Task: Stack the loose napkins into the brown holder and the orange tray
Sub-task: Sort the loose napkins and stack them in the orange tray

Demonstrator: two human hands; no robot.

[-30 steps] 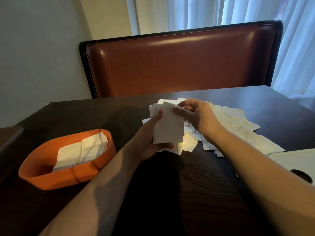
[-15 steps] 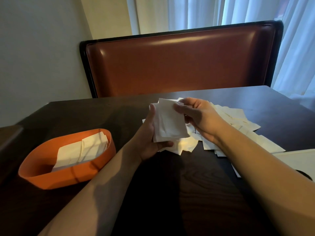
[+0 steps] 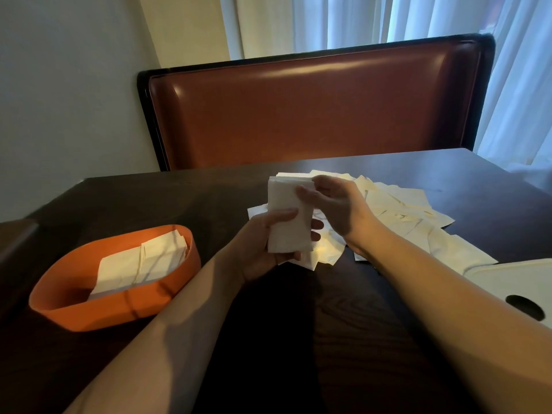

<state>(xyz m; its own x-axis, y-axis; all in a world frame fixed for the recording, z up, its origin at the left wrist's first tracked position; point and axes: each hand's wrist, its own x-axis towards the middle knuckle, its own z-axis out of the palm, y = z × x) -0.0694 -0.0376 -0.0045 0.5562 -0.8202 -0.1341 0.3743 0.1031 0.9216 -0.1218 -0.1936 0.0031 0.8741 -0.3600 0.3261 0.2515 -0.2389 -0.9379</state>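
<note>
A: Since a moment ago the bundle of napkins [image 3: 288,216] has swung more upright and squared up, and the right hand [image 3: 337,209] has slid to its upper right edge

B: Left hand [image 3: 265,243] has it from below, thumb curled across the front, fingers wrapped round the back with the tips peeking out on the right side. Right-hand fingers are bent and pinching the top corner

A: Held just above the dark wooden table [image 3: 298,324], in front of the loose pile [image 3: 397,213] fanned out to the right

B: I'd say he's tidying edges before stowing. Best way: loosen the left grip a touch, tap the bottom edge on the table, let the right hand press the sides flush

A: Soft paper, thin folded sheets, matte white, so they slip and splay easily. Squeeze too hard and the bundle bows

B: The orange tray [image 3: 74,306] sits well to the left, an oval with smooth walls, likely plastic, already holding a flat stack [image 3: 140,264]

A: And the brown holder?

B: Can't pick it out. At the right edge there's a pale flat lid [image 3: 522,282] with a dark oval hole, that's all

A: Glossy reddish padded seat back [image 3: 313,109] behind, sheer curtains [image 3: 388,19] beyond
</note>
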